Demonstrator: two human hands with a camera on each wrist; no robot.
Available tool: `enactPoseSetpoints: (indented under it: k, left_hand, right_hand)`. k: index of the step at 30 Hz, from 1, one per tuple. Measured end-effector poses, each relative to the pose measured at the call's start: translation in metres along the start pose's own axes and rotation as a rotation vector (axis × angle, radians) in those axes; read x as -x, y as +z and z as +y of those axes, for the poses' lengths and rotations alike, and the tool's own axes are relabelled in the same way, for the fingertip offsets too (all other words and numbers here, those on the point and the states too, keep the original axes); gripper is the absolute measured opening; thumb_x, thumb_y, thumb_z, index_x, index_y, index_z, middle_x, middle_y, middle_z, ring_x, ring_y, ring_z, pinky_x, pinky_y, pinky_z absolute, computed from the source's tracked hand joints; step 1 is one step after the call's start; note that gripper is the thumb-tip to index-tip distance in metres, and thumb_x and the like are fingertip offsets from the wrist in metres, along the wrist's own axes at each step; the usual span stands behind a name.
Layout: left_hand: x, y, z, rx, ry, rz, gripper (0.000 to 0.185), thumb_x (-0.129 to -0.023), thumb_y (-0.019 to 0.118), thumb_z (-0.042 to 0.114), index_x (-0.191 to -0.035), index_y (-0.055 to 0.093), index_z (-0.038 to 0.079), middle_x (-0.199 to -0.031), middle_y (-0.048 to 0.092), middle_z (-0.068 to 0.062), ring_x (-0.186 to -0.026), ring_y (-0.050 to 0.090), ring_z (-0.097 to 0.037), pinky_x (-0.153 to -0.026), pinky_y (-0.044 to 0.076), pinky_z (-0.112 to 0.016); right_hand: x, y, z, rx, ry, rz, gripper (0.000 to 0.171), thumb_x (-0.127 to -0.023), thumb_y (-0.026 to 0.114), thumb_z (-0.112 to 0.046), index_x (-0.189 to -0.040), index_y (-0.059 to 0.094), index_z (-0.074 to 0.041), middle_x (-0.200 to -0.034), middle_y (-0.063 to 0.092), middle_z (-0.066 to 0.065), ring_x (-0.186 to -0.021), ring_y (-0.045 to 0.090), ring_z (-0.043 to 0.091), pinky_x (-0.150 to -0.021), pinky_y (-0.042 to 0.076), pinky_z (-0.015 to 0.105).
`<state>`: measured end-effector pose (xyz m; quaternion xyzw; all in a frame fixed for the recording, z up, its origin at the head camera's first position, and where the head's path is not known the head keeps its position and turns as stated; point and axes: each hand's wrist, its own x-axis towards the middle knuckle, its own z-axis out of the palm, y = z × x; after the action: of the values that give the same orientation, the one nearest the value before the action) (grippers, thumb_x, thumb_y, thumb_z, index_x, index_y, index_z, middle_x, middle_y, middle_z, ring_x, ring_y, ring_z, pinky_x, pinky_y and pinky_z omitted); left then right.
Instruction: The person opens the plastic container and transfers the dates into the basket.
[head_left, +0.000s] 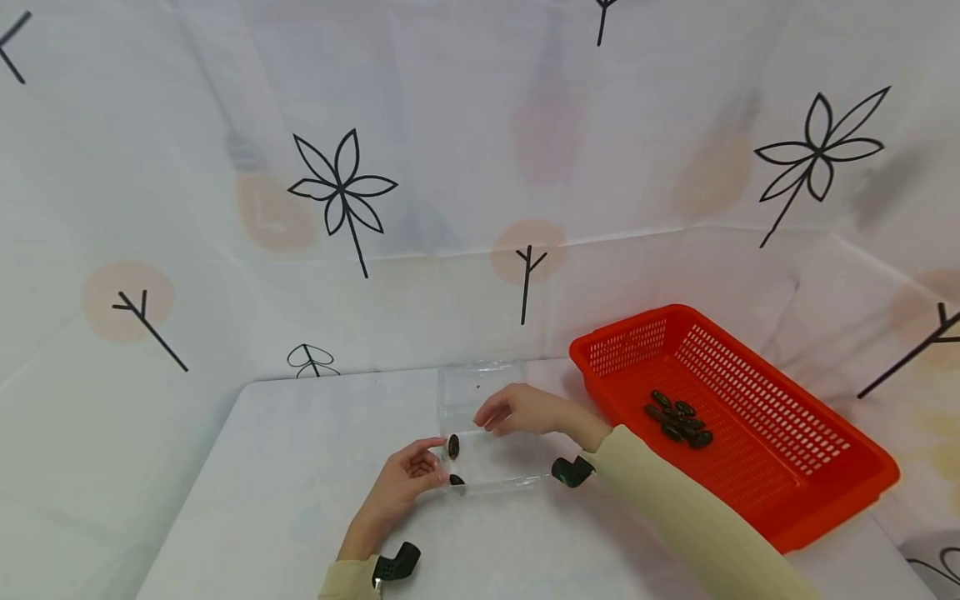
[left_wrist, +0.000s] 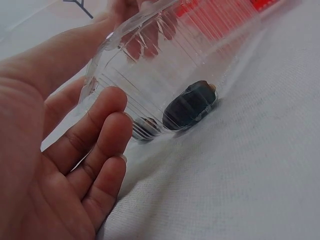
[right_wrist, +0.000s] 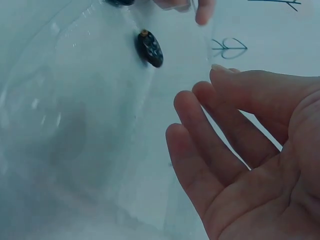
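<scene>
A clear plastic clamshell box (head_left: 510, 482) lies on the table with its lid (head_left: 480, 387) folded back. Two dark, glossy, oval date-like fruits (head_left: 453, 447) sit in it along the left side; the nearer fruit (left_wrist: 190, 106) shows through the clear wall. My left hand (head_left: 401, 483) holds the box's left wall between thumb and finger, its other fingers (left_wrist: 112, 132) loosely bent beside the plastic. Over the box, near the lid's hinge, hovers my right hand (head_left: 525, 410), palm down. Its fingers (right_wrist: 187, 150) are loosely bent, apart from the fruits, with nothing between them.
At the right stands a red perforated plastic basket (head_left: 750, 492) with several more dark oval fruits (head_left: 677, 421) in a loose pile. A white patterned cloth (head_left: 450, 208) hangs behind the table (head_left: 300, 467). A dark cable (head_left: 933, 571) shows at the lower right.
</scene>
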<state>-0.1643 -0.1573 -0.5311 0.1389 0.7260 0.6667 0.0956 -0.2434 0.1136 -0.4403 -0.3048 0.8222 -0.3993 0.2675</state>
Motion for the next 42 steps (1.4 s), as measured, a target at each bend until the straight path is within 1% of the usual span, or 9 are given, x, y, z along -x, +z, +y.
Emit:
enactPoseSetpoints:
  k: [5, 10, 15, 18, 22, 25, 29, 33, 42]
  left_hand:
    - [0.0, 0.0, 0.0, -0.007, 0.012, -0.003, 0.055, -0.084, 0.077, -0.001, -0.134, 0.056, -0.006, -0.092, 0.059, -0.006, -0.079, 0.058, -0.009, -0.07, 0.048, -0.02]
    - [-0.001, -0.001, -0.002, -0.013, 0.01, -0.007, 0.054, -0.084, 0.078, 0.002, -0.133, 0.056, -0.005, -0.093, 0.06, -0.006, -0.079, 0.058, -0.01, -0.071, 0.049, -0.021]
    - [0.0, -0.001, -0.003, -0.007, 0.019, -0.024, 0.054, -0.084, 0.078, 0.002, -0.134, 0.056, -0.006, -0.094, 0.06, -0.006, -0.08, 0.059, -0.01, -0.071, 0.05, -0.021]
    - [0.0, -0.001, -0.003, -0.011, 0.023, -0.026, 0.055, -0.084, 0.078, 0.001, -0.134, 0.056, -0.006, -0.093, 0.061, -0.007, -0.08, 0.059, -0.01, -0.071, 0.05, -0.021]
    - [0.0, -0.001, -0.002, -0.029, 0.009, -0.017, 0.054, -0.085, 0.078, 0.004, -0.134, 0.057, -0.002, -0.094, 0.061, -0.007, -0.08, 0.059, -0.011, -0.071, 0.05, -0.022]
    - [-0.001, -0.002, -0.002, -0.046, -0.01, -0.014, 0.053, -0.086, 0.078, 0.006, -0.134, 0.058, 0.0, -0.094, 0.06, -0.006, -0.08, 0.058, -0.012, -0.07, 0.049, -0.022]
    - [-0.001, -0.001, -0.002, -0.046, -0.027, -0.005, 0.054, -0.085, 0.078, 0.005, -0.134, 0.058, -0.001, -0.094, 0.061, -0.006, -0.08, 0.058, -0.012, -0.07, 0.049, -0.022]
    - [-0.001, -0.001, -0.003, -0.033, -0.02, -0.006, 0.054, -0.086, 0.077, 0.003, -0.134, 0.056, -0.005, -0.094, 0.06, -0.007, -0.079, 0.058, -0.011, -0.069, 0.049, -0.022]
    - [-0.001, 0.0, 0.0, -0.048, -0.011, -0.002, 0.056, -0.084, 0.079, 0.003, -0.134, 0.057, -0.004, -0.093, 0.06, -0.008, -0.078, 0.058, -0.01, -0.069, 0.049, -0.021]
  right_hand:
    - [-0.017, 0.01, -0.002, 0.007, 0.02, -0.037, 0.029, -0.093, 0.066, -0.002, -0.122, 0.07, -0.003, -0.12, 0.068, 0.011, -0.107, 0.065, 0.018, -0.093, 0.052, 0.038]
    - [-0.03, 0.019, -0.004, 0.07, 0.043, -0.101, 0.036, -0.09, 0.067, -0.002, -0.126, 0.068, -0.006, -0.127, 0.066, 0.007, -0.118, 0.062, 0.023, -0.101, 0.045, 0.044]
    - [-0.038, 0.028, -0.004, 0.033, 0.036, -0.168, 0.041, -0.086, 0.07, 0.003, -0.127, 0.067, -0.004, -0.127, 0.065, 0.006, -0.121, 0.06, 0.024, -0.104, 0.043, 0.039]
    - [-0.04, 0.033, -0.004, 0.004, 0.039, -0.205, 0.04, -0.084, 0.069, 0.007, -0.122, 0.07, -0.005, -0.121, 0.068, 0.005, -0.114, 0.063, 0.02, -0.099, 0.046, 0.033]
    - [-0.04, 0.036, -0.004, 0.01, 0.064, -0.255, 0.037, -0.081, 0.07, 0.009, -0.115, 0.073, -0.007, -0.106, 0.07, -0.001, -0.096, 0.066, 0.012, -0.085, 0.051, 0.027]
    - [-0.039, 0.039, -0.002, 0.035, 0.092, -0.288, 0.032, -0.081, 0.071, 0.007, -0.108, 0.075, -0.01, -0.096, 0.07, -0.004, -0.085, 0.064, 0.01, -0.075, 0.052, 0.026]
    - [-0.039, 0.042, 0.001, 0.014, 0.137, -0.336, 0.028, -0.081, 0.071, 0.009, -0.1, 0.074, -0.012, -0.087, 0.069, 0.0, -0.075, 0.063, 0.011, -0.067, 0.054, 0.027]
    - [-0.037, 0.042, 0.0, 0.003, 0.173, -0.364, 0.026, -0.08, 0.071, 0.011, -0.095, 0.074, -0.011, -0.084, 0.067, 0.002, -0.07, 0.062, 0.013, -0.064, 0.055, 0.028]
    - [-0.037, 0.039, 0.002, 0.044, 0.179, -0.394, 0.026, -0.08, 0.074, 0.01, -0.094, 0.076, -0.011, -0.081, 0.065, -0.001, -0.071, 0.059, 0.01, -0.063, 0.052, 0.024]
